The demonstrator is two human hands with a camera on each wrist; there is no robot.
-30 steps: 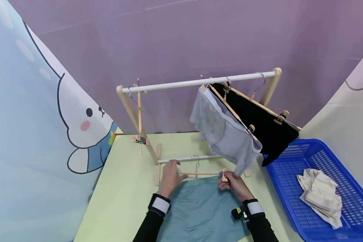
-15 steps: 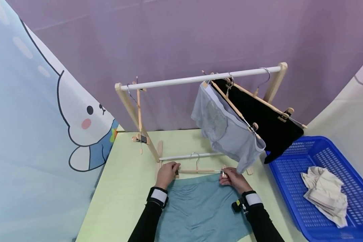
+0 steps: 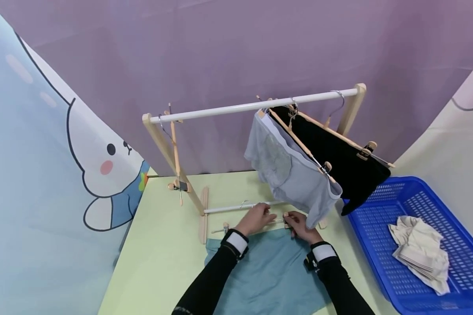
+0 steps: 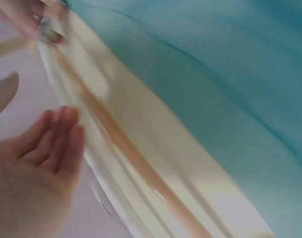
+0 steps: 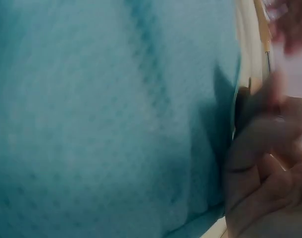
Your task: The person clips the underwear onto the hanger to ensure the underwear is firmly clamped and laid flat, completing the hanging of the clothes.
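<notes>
A teal garment (image 3: 270, 267) with a waistband, like shorts, lies on the table below a wooden clip hanger (image 4: 124, 144). My right hand (image 3: 302, 227) pinches the hanger's right clip (image 3: 286, 220) at the garment's top edge. In the right wrist view, those fingers (image 5: 270, 144) are curled and blurred. My left hand (image 3: 255, 218) is over the middle of the hanger, hiding much of its bar. The left wrist view shows that hand (image 4: 42, 163) beside the bar, fingers loosely bent and holding nothing. The left clip (image 3: 226, 227) stands free of my hand.
A rack with a white rail (image 3: 228, 110) stands behind my hands. From it hang grey shorts (image 3: 287, 166), a black garment (image 3: 327, 140) and a bare clip hanger (image 3: 176, 153) at the left. At right, a blue basket (image 3: 372, 245) holds a cream cloth (image 3: 419, 253).
My left hand has let go of the hanger's left clip and moved right along the bar. My right hand has stayed at the right clip.
</notes>
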